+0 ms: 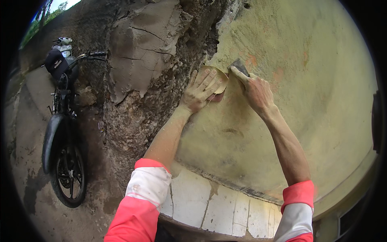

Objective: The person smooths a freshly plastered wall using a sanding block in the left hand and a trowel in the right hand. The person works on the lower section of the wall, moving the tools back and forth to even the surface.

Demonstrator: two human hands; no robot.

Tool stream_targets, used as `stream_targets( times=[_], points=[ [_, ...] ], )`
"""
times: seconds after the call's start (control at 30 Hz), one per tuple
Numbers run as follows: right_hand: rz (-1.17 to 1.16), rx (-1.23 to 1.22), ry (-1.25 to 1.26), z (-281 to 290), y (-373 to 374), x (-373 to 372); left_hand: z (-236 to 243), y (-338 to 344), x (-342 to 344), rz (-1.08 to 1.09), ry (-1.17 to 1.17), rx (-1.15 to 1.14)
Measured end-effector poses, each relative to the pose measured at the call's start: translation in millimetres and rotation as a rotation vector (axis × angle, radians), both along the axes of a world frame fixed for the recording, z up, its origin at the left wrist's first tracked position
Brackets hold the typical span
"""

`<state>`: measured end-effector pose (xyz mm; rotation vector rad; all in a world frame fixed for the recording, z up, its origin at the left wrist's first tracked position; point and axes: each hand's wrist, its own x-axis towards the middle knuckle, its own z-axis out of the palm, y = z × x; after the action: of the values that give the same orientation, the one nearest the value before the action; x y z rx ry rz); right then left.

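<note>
My left hand (197,93) holds a curled tan sheet that looks like sandpaper (222,82) against the plastered wall, fingers stretched flat over it. A reddish underside shows at its lower edge. To the right, my right hand (254,89) is closed around a dark grey flat piece, seemingly a scraper (240,67). Its index finger lies along the piece, and its far edge is against the wall. The yellow-green wall (282,121) has rough, scuffed spots and orange patches near my right hand.
Left of my left hand, rough broken masonry (133,113) carries cracked grey mortar (141,48). A motorcycle (64,133) with a dark cap (55,63) on it stands at the far left. White tiles (193,193) line a ledge below the wall.
</note>
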<state>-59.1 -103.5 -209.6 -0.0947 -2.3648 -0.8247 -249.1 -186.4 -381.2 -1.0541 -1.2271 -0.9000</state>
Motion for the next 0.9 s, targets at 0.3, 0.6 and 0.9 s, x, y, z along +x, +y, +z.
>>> stream_targets(
  times=[0.3, 0.6, 0.9],
  points=[
    [-0.01, -0.187, 0.096, -26.7, -11.4, -12.3, -3.9, -2.8, -1.6, 0.014, -0.012, -0.013],
    [0.039, -0.131, 0.15, -9.3, -14.2, -12.6, -2.7, -5.2, -2.5, 0.029, -0.001, 0.002],
    [0.02, -0.193, 0.204, 3.8, -24.6, -25.8, -2.2, -0.7, -2.1, 0.007, 0.007, 0.01]
  ],
)
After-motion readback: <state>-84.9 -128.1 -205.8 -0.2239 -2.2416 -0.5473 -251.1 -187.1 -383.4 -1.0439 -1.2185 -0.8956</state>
